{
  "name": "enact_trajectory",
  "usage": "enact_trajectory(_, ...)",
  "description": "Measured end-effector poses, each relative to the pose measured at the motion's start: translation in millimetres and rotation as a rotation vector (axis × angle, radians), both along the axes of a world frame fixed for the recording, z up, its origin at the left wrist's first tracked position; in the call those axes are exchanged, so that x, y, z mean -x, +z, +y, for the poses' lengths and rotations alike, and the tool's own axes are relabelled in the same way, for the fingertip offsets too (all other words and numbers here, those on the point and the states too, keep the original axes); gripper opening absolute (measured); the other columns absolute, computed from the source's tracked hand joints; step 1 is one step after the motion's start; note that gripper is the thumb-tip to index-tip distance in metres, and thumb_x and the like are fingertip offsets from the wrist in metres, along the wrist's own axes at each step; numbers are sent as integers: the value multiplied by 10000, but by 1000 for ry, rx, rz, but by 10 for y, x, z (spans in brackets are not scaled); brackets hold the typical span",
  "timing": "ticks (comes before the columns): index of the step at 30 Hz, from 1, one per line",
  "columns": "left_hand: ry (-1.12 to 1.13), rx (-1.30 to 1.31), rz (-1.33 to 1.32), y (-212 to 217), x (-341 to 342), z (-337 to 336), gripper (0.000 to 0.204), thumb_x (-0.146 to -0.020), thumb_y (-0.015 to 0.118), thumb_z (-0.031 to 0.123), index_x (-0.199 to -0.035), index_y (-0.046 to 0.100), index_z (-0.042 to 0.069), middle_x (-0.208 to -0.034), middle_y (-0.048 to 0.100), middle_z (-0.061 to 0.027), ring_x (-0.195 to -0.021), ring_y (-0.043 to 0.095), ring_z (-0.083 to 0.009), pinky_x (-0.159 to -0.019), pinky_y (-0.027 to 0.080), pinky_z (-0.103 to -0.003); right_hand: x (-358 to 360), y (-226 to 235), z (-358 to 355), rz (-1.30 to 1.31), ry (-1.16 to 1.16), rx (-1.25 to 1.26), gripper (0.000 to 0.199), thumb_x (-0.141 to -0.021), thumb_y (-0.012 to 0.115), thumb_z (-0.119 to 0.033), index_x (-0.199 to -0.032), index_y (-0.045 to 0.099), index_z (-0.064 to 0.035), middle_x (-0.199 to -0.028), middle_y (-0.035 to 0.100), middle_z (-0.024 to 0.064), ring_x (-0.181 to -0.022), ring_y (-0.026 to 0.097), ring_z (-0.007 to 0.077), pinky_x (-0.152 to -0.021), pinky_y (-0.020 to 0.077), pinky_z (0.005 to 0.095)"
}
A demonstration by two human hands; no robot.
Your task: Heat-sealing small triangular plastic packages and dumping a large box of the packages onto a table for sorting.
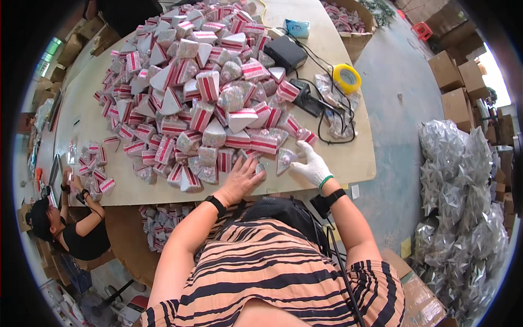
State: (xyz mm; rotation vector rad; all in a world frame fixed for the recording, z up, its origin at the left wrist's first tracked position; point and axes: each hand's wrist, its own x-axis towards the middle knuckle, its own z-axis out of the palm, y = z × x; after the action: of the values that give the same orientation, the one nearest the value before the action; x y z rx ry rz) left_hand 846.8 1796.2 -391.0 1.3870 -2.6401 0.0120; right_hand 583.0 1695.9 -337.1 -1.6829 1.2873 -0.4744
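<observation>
My left hand [238, 179] is bare and rests at the near edge of a pile of cake-slice-shaped ornaments [204, 87], its fingers spread over a few of them. These wedges have pink-and-white striped sides and glittery or plain white faces. A small ornament [261, 170] lies against its fingertips, partly hidden. My right hand [313, 167], in a white glove, is on the tabletop with thumb and forefinger apart. Beside its thumb lies a single glittery wedge ornament [285, 160]; whether they touch is hard to tell.
Right of the pile are a yellow tape roll [347, 78], a black device [286, 53], cables and a tissue pack [297, 28]. A co-worker [81, 220] handles ornaments at left. A box [122, 231] of ornaments is below the table edge. Silver star decorations [457, 201] stand right.
</observation>
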Motion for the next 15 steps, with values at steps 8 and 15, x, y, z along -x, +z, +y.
enact_trajectory(8, 38, -60, -21, 109, 47, -39, 494, -797, 576, 165, -1272, 452, 214, -1373, 372, -146, -1351, 284, -321, -1104, 194, -567, 118, -141, -995, -645, -696, -474, 295, -873, 618, -248, -1116, 572, -86, -875, 620, 83, -590, 572, 149, -470, 450, 270)
enact_trajectory(15, 66, -75, -57, 114, 66, -27, 662, -673, 710, 235, -1280, 447, 221, -1390, 362, -145, -1350, 283, -329, -1086, 194, -602, -148, -366, -1751, -801, -809, -608, 221, -846, 646, -280, -960, 564, -109, -758, 587, 47, -530, 535, 151, -396, 380, 256)
